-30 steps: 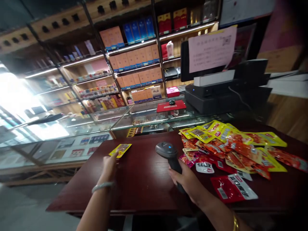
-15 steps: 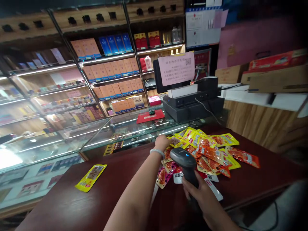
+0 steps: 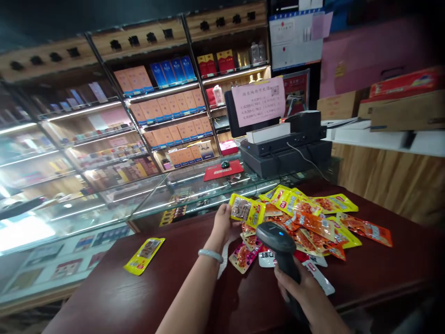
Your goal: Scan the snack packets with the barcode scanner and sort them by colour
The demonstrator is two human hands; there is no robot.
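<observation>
While the left hand [image 3: 222,223] grasps a yellow packet [image 3: 247,210] by its left end, fingers closed around the edge, the right hand [image 3: 298,283] grips the handle of a dark barcode scanner [image 3: 277,237] whose head points up and to the left, a small blue light glowing on top. The held packet is at the near left side of a loose heap of snack packets [image 3: 314,225], its clear window and brown contents facing up toward the camera; whether its far end touches the packets beneath, I cannot tell. The scanner's head is just below and to the right of that packet and hides part of the heap. Yellow packets lie mostly at the back of the pile, orange ones across its middle, and a packet with a pink-purple edge [image 3: 244,256] lies at the near left, close to the left wrist, which wears a pale bracelet [image 3: 210,255]. A white packet [image 3: 320,277] lies just beside the right hand. Well apart, on the left part of the dark red-brown table [image 3: 167,278], a single yellow packet [image 3: 144,256] lies flat and slanted. Behind the table, a glass counter [image 3: 194,191] bears a red mat [image 3: 223,171] with a black mouse [image 3: 225,164] on it, beside a black cash register [image 3: 287,160].
</observation>
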